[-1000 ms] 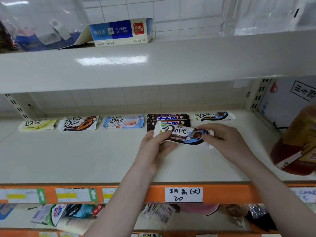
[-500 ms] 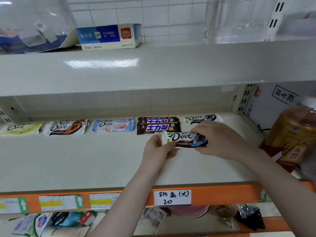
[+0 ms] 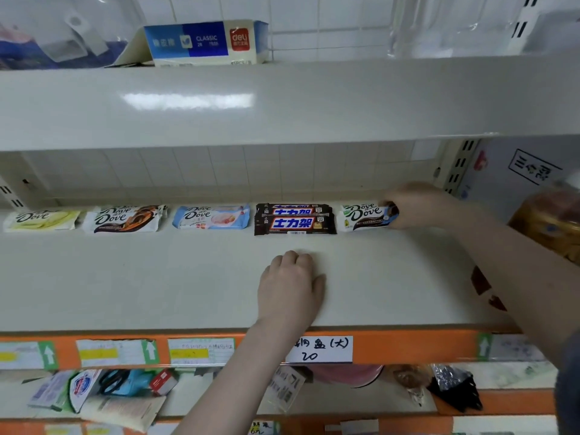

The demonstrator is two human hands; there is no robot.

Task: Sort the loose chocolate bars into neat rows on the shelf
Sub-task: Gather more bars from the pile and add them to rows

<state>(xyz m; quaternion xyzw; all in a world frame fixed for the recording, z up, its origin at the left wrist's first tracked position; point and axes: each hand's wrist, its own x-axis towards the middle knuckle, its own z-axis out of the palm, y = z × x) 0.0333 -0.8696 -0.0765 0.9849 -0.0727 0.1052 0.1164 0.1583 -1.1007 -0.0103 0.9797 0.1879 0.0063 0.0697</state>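
At back of cream metal shelf (image 3: 157,287), right hand (image 3: 417,204) pinching end of white-and-blue Dove chocolate bar (image 3: 364,216), stacked on a like bar. Left hand (image 3: 290,285) loosely curled, holding nothing. Risks: top bar sliding askew, nudging brown Snickers bars (image 3: 295,222) just beside. Tight against right upright; open room in front.

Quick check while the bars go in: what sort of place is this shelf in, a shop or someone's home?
Most likely a small shop or its stockroom. The metal shelf has an orange front rail carrying a handwritten price label, wrapped chocolate bars lie in a row, and a boxed stationery pack sits on the shelf above.
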